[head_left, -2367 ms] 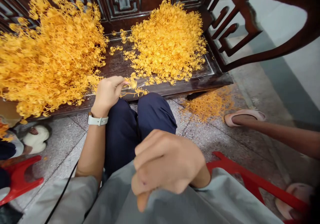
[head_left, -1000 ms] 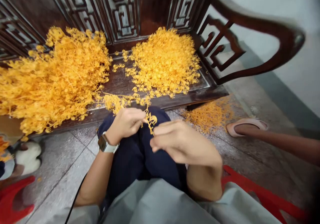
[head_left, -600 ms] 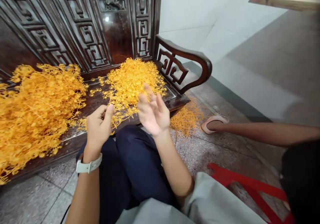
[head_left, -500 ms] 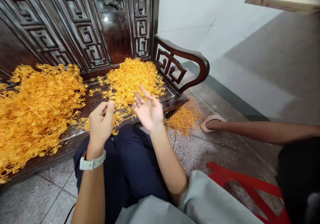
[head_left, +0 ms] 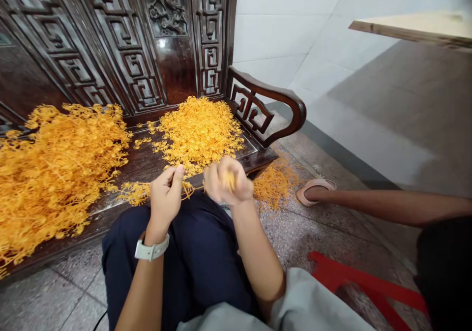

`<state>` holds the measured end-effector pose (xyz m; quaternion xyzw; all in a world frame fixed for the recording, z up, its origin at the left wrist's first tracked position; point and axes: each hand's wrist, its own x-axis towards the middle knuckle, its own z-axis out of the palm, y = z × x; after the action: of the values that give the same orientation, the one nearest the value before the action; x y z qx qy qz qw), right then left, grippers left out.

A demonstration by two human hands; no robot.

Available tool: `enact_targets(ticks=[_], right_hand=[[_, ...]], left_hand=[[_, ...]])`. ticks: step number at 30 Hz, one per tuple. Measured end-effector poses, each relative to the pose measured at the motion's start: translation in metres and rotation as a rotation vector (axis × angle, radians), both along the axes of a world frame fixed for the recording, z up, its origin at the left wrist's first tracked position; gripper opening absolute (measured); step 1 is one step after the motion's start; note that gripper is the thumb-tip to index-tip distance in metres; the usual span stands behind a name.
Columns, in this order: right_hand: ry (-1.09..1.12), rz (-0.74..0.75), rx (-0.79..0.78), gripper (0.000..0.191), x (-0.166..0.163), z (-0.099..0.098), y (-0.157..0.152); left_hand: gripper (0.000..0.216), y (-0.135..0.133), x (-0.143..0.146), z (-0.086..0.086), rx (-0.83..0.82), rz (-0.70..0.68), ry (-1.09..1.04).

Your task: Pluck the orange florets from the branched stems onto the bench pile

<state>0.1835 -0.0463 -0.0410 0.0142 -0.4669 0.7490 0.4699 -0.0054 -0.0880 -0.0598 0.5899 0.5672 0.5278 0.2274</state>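
My left hand (head_left: pixel 166 195), wearing a pale watch strap, is closed in a pinch above my knee. A yellow-orange plastic sprig (head_left: pixel 188 189) shows between it and my right hand (head_left: pixel 228 181). My right hand is closed and smeared by motion, with yellow plastic bits (head_left: pixel 229 178) showing in its fist. Behind my hands a heap of small yellow plastic flower pieces (head_left: pixel 204 129) lies on the dark wooden bench (head_left: pixel 142 149). A bigger pile of stemmed yellow sprigs (head_left: pixel 62 168) covers the bench on the left. A few sprigs (head_left: pixel 136 193) lie near the bench's front edge.
The bench's carved armrest (head_left: pixel 291 107) rises at the right end. Thin orange stems (head_left: pixel 275 186) are scattered on the floor below it. Another person's foot in a pink shoe (head_left: pixel 317 192) is beside them. A red stool (head_left: pixel 354 277) stands at lower right, a wooden board (head_left: pixel 413 28) above.
My right hand, spread open before, has closed and dropped lower, with yellow bits now in it. My left hand has moved right and down in the view, still pinched. The camera has tilted slightly.
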Motion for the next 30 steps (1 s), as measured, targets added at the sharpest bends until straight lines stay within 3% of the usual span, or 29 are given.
enact_targets(ticks=[2, 3, 5, 10, 16, 20, 23, 26, 30], right_hand=[[-0.030, -0.369, -0.510, 0.031, -0.015, -0.007, 0.003], [-0.072, -0.518, -0.675, 0.029, -0.023, -0.010, 0.003], [-0.160, -0.667, -0.745, 0.030, -0.038, -0.016, -0.002], [-0.371, -0.618, -0.370, 0.032, -0.055, -0.023, -0.023], [-0.410, -0.922, -0.056, 0.021, -0.057, -0.021, -0.038], [-0.413, -0.904, 0.155, 0.004, -0.043, -0.010, -0.052], [-0.452, -0.808, 0.310, 0.008, -0.031, 0.001, -0.059], [-0.522, -0.694, 0.327, 0.007, -0.022, 0.009, -0.061], [-0.612, -0.656, 0.184, 0.026, -0.010, 0.017, -0.062]], left_hand=[[0.041, -0.001, 0.002, -0.002, -0.002, -0.005, 0.000], [0.040, -0.001, 0.002, -0.004, -0.002, -0.007, 0.007], [0.039, -0.003, 0.003, -0.007, 0.001, -0.022, 0.029], [0.041, -0.009, -0.001, -0.008, 0.044, -0.042, 0.081], [0.046, -0.011, -0.002, -0.003, 0.038, 0.008, 0.113], [0.044, -0.018, 0.003, 0.002, 0.103, -0.059, 0.109], [0.041, -0.023, 0.005, 0.003, 0.131, -0.126, 0.093], [0.042, -0.019, -0.002, -0.003, 0.110, -0.137, 0.055], [0.053, -0.001, -0.027, -0.012, 0.031, 0.134, -0.125]])
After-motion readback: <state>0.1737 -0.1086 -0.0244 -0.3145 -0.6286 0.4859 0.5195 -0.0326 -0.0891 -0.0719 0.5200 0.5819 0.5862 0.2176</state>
